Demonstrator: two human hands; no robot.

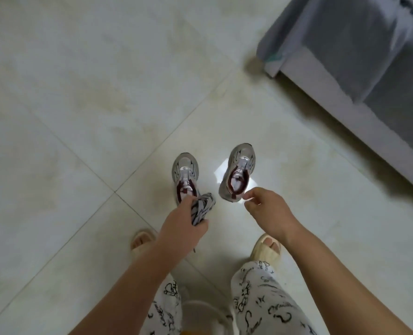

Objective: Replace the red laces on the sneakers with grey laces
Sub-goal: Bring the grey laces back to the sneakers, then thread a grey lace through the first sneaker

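— Since both sneakers stand on the tiled floor (pixel 79 117) just ahead of my feet, where do they point?

— Away from me, both of them. On the left sneaker (pixel 185 175) and the right sneaker (pixel 238 174) alike, the long axis runs heel-near-me to toe-far, and the right one is tilted a little clockwise. They sit side by side, a gap between them, openings up, so I judge I can get at the eyelets from above.

— And the laces?

— My left hand (pixel 181 226) grips a bunched bundle of grey laces (pixel 201 210), fingers curled around it, right over the heel of the left sneaker. I hold them wadded so they stay together until needed, I think. A loose tip hangs below my wrist.

— Your right hand?

— My right hand (pixel 265 211) holds nothing; the fingers are loosely curled, fingertip and thumb close together, just beside the right sneaker's heel. Whether it touches the heel I cannot tell.

— Red laces?

— Dark red shows around the collars; whether laces remain threaded is too small to tell.

— Anything around?

— My slippers (pixel 265 247), patterned trousers (pixel 261 298), and a grey sofa (pixel 357 56) off to the far right.
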